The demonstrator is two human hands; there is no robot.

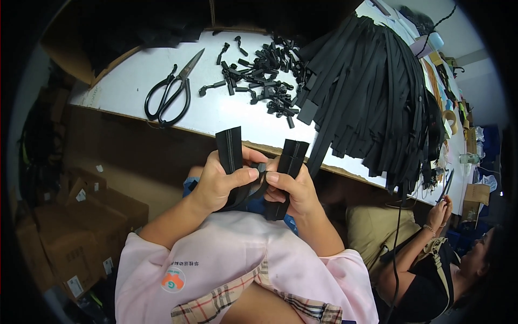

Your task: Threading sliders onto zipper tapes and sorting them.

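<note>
Just off the table's near edge, both hands are closed on a black zipper (230, 147). My left hand (215, 182) grips one upright end of it, the teeth running up its middle. Its other end (293, 156) stands upright in my right hand (300, 190), and more of the tape hangs below the fingers. Between the two thumb tips sits a small dark piece (261, 168), which looks like a zipper slider and is partly hidden by the fingers. Whether the two ends belong to one strip, I cannot tell.
On the white table (121, 89) lie black-handled scissors (171, 97) and a heap of black zipper pulls (264, 70). A thick bundle of black strips (367, 92) drapes over the edge at right. Cardboard boxes (81, 227) stand lower left. A co-worker (415, 270) sits at right.
</note>
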